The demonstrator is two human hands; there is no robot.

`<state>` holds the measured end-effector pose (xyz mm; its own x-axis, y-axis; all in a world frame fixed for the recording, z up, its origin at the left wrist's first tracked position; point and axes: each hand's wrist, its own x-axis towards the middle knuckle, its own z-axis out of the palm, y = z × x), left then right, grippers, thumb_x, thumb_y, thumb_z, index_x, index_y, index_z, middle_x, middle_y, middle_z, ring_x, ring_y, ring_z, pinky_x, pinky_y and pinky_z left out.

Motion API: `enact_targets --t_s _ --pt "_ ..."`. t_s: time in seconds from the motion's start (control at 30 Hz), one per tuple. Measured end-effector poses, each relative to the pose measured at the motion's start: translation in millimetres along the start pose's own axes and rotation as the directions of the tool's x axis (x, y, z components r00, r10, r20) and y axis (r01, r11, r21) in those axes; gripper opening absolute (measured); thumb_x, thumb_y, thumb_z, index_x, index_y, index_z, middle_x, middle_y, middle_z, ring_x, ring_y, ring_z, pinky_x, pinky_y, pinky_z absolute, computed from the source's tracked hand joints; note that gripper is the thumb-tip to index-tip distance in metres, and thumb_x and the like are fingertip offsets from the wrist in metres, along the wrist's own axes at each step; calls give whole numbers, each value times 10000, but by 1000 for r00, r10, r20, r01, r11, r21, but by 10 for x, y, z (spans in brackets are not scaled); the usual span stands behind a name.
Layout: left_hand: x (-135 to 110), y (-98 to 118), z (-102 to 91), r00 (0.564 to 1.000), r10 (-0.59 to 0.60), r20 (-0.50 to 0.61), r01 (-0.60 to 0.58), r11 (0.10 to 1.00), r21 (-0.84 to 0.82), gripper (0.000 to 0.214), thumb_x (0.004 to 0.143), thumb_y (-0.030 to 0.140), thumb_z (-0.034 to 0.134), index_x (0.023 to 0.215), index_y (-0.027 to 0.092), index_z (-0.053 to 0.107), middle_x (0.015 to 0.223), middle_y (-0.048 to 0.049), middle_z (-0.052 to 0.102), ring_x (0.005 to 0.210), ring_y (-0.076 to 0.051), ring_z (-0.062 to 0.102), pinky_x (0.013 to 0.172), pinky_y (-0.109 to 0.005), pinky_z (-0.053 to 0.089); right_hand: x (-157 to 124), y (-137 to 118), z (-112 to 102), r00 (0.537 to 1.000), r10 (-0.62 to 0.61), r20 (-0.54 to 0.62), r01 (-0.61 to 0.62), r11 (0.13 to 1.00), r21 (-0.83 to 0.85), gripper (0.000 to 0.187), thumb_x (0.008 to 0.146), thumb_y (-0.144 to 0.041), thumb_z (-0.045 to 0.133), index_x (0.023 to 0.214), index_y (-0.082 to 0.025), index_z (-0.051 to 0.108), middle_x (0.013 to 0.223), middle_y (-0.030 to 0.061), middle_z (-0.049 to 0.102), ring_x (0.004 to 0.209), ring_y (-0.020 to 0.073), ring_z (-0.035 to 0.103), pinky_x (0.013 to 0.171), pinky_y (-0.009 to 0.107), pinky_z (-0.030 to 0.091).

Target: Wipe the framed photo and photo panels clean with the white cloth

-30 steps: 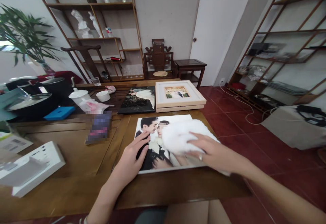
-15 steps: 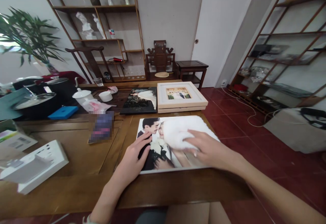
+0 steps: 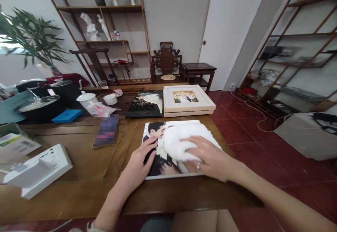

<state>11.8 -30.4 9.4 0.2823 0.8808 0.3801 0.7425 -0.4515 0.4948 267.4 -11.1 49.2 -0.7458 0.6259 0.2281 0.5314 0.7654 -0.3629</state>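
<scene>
A photo panel (image 3: 168,169) of a couple lies flat near the table's front edge. My left hand (image 3: 140,159) rests on its left side, fingers stretched out and holding nothing. On the panel's right part, a fluffy white cloth (image 3: 176,142) covers much of the picture. My right hand (image 3: 209,154) grips this cloth from above and presses it against the surface, with a ring on one finger. The panel's right side is mostly hidden beneath cloth and hand.
Behind the panel lie a dark photo panel (image 3: 144,105) and a pale wooden picture frame (image 3: 189,110). A white power strip (image 3: 50,175), a blue box (image 3: 67,116), a white teapot (image 3: 86,98) and a pan (image 3: 39,109) stand on the left.
My right hand has slid the white cloth to the left across the panel, over the second face in the photo. My left hand stays in place on the panel.
</scene>
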Motion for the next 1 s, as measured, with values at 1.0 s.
enact_targets --t_s 1.0 --pt "8 13 3 1000 -2 -15 2 1000 -25 292 884 236 437 1085 148 629 1272 -116 571 1224 -236 487 1030 -433 388 275 133 65 998 -29 -56 28 1000 -10 270 903 -306 454 1054 -190 645 1187 115 601 1146 267 471 943 442 367"
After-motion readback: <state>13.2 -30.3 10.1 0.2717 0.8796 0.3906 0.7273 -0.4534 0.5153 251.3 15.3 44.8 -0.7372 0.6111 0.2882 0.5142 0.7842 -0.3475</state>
